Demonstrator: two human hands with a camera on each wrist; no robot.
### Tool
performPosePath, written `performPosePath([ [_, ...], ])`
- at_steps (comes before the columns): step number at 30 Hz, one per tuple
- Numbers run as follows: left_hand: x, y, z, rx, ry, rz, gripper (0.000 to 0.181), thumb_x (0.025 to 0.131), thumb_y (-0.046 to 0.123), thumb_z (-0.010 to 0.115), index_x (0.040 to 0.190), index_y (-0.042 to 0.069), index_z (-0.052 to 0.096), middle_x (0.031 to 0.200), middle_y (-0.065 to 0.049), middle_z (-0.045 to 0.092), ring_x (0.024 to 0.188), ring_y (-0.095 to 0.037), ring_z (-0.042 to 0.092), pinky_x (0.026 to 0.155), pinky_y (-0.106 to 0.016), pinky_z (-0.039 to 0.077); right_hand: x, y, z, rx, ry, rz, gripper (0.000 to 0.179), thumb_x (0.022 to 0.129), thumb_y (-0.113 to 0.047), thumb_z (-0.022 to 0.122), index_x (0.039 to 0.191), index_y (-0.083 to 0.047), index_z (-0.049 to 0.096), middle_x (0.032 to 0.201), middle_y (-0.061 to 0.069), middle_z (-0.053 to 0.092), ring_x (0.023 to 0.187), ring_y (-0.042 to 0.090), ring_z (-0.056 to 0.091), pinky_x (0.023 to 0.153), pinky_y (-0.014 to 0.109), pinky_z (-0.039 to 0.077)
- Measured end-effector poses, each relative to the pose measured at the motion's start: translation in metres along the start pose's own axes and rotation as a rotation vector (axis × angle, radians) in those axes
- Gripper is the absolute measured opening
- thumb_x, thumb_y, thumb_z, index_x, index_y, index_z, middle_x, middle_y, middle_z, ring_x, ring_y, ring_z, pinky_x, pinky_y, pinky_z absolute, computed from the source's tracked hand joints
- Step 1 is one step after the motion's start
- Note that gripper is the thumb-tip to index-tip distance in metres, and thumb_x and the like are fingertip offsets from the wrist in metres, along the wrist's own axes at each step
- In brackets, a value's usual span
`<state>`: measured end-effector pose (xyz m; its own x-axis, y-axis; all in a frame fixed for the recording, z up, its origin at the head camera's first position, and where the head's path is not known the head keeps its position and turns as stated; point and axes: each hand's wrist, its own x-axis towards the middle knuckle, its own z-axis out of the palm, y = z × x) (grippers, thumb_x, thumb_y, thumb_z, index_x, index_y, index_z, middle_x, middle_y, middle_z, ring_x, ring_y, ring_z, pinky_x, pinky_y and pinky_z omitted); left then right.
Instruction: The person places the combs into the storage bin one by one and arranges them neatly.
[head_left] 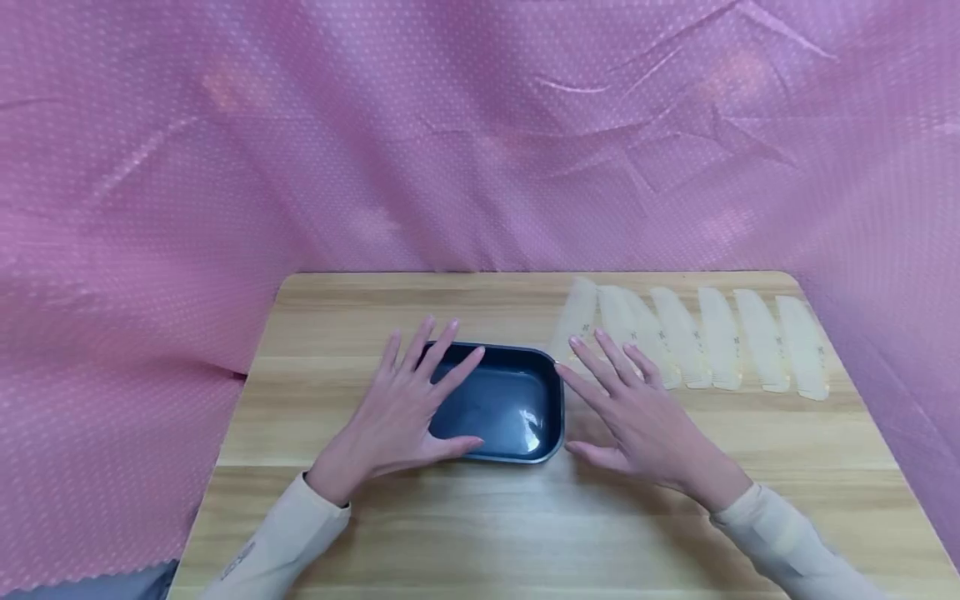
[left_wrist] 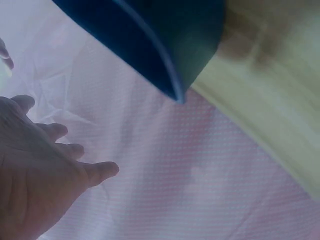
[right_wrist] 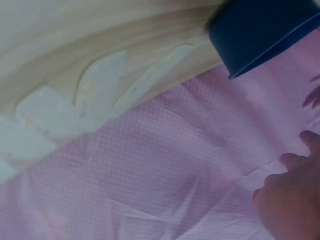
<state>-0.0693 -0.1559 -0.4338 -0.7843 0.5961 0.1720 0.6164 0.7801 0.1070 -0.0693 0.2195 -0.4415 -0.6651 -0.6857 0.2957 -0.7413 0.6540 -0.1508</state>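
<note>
A dark blue rectangular tray [head_left: 495,408] with rounded corners and a glossy inside stands on the wooden table. My left hand [head_left: 393,417], fingers spread, hovers over its left end and hides that side. Beyond its right end is my right hand [head_left: 645,425], also spread, with fingertips near the rim; whether they touch it is unclear. In the left wrist view the tray [left_wrist: 195,45] shows from the side, apart from the left hand [left_wrist: 40,170]. Both the tray [right_wrist: 260,35] and the right hand [right_wrist: 295,195] appear in the right wrist view, with a gap between them.
Several pale, translucent, elongated pieces [head_left: 718,333] with small dark print lie in a row at the table's back right; the right hand partly covers the nearest ones. Pink dotted cloth [head_left: 480,167] hangs behind the wooden table [head_left: 360,300] and at its sides.
</note>
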Motion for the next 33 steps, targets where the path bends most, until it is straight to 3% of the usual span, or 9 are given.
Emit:
performPosePath([
  [4, -0.007, -0.009, 0.008, -0.085, -0.015, -0.059, 0.119, 0.087, 0.094, 0.055, 0.178, 0.028, 0.015, 0.182, -0.012, 0.01, 0.166, -0.038, 0.004, 0.127, -0.071, 0.01, 0.004, 0.015, 0.007, 0.152, 0.093, 0.086, 0.086, 0.104, -0.058, 0.062, 0.169, -0.008, 0.039, 0.175, 0.016, 0.032, 0.16, 0.041, 0.027, 0.124, 0.066, 0.023],
  [6, -0.014, -0.016, 0.014, -0.14, -0.042, -0.116, 0.126, 0.085, 0.094, 0.059, 0.178, 0.024, 0.011, 0.183, -0.01, 0.007, 0.167, -0.034, 0.003, 0.128, -0.068, 0.013, 0.008, 0.027, 0.015, 0.294, 0.166, 0.21, 0.079, 0.103, -0.042, 0.071, 0.166, -0.003, 0.042, 0.167, 0.017, 0.045, 0.15, 0.04, 0.045, 0.119, 0.064, 0.036],
  [9, -0.029, -0.024, 0.023, -0.211, -0.095, -0.221, 0.135, 0.082, 0.094, 0.063, 0.178, 0.02, 0.004, 0.183, -0.01, 0.003, 0.167, -0.034, 0.003, 0.128, -0.066, 0.017, 0.016, 0.044, 0.026, 0.521, 0.202, 0.487, 0.07, 0.105, -0.033, 0.074, 0.16, 0.002, 0.046, 0.151, 0.019, 0.061, 0.131, 0.038, 0.062, 0.106, 0.06, 0.052],
  [12, -0.044, -0.03, 0.031, -0.276, -0.138, -0.307, 0.142, 0.078, 0.095, 0.067, 0.177, 0.016, 0.002, 0.182, -0.016, 0.002, 0.166, -0.039, 0.007, 0.128, -0.067, 0.016, 0.026, 0.059, 0.036, 0.654, 0.121, 0.758, 0.08, 0.107, -0.046, 0.07, 0.161, 0.005, 0.04, 0.143, 0.024, 0.063, 0.126, 0.041, 0.065, 0.102, 0.059, 0.054],
  [15, -0.054, -0.034, 0.036, -0.354, -0.155, -0.366, 0.147, 0.076, 0.094, 0.07, 0.177, 0.014, 0.001, 0.18, -0.022, 0.004, 0.165, -0.043, 0.01, 0.127, -0.069, 0.012, 0.038, 0.071, 0.042, 0.6, -0.033, 0.9, 0.098, 0.104, -0.061, 0.066, 0.162, 0.011, 0.031, 0.136, 0.028, 0.066, 0.122, 0.043, 0.066, 0.103, 0.059, 0.054],
  [19, -0.059, -0.039, 0.044, -0.437, -0.16, -0.393, 0.146, 0.077, 0.091, 0.073, 0.177, 0.012, 0.001, 0.18, -0.021, 0.006, 0.165, -0.039, 0.011, 0.128, -0.069, 0.01, 0.06, 0.082, 0.051, 0.419, -0.168, 0.912, 0.106, 0.1, -0.072, 0.063, 0.149, 0.019, 0.038, 0.102, 0.028, 0.069, 0.089, 0.04, 0.068, 0.082, 0.054, 0.058],
  [23, -0.059, -0.042, 0.051, -0.485, -0.161, -0.393, 0.144, 0.079, 0.088, 0.075, 0.177, 0.014, -0.001, 0.182, -0.015, 0.006, 0.166, -0.034, 0.009, 0.129, -0.067, 0.011, 0.079, 0.088, 0.063, 0.352, -0.189, 0.904, 0.096, 0.096, -0.073, 0.066, 0.128, 0.015, 0.046, 0.085, 0.019, 0.058, 0.071, 0.033, 0.058, 0.062, 0.046, 0.052],
  [29, -0.055, -0.044, 0.057, -0.526, -0.15, -0.376, 0.141, 0.081, 0.085, 0.077, 0.177, 0.02, -0.003, 0.182, -0.007, 0.007, 0.165, -0.034, 0.014, 0.128, -0.067, 0.016, 0.097, 0.092, 0.078, 0.299, -0.212, 0.945, 0.09, 0.092, -0.057, 0.082, 0.131, 0.015, 0.046, 0.102, 0.029, 0.062, 0.088, 0.044, 0.066, 0.075, 0.057, 0.059],
  [33, -0.051, -0.044, 0.057, -0.546, -0.158, -0.373, 0.139, 0.081, 0.082, 0.079, 0.177, 0.026, -0.005, 0.182, -0.005, 0.007, 0.165, -0.034, 0.013, 0.128, -0.067, 0.018, 0.104, 0.093, 0.081, 0.349, -0.209, 0.961, 0.089, 0.091, -0.041, 0.088, 0.14, 0.016, 0.042, 0.115, 0.035, 0.062, 0.102, 0.051, 0.067, 0.088, 0.061, 0.059],
])
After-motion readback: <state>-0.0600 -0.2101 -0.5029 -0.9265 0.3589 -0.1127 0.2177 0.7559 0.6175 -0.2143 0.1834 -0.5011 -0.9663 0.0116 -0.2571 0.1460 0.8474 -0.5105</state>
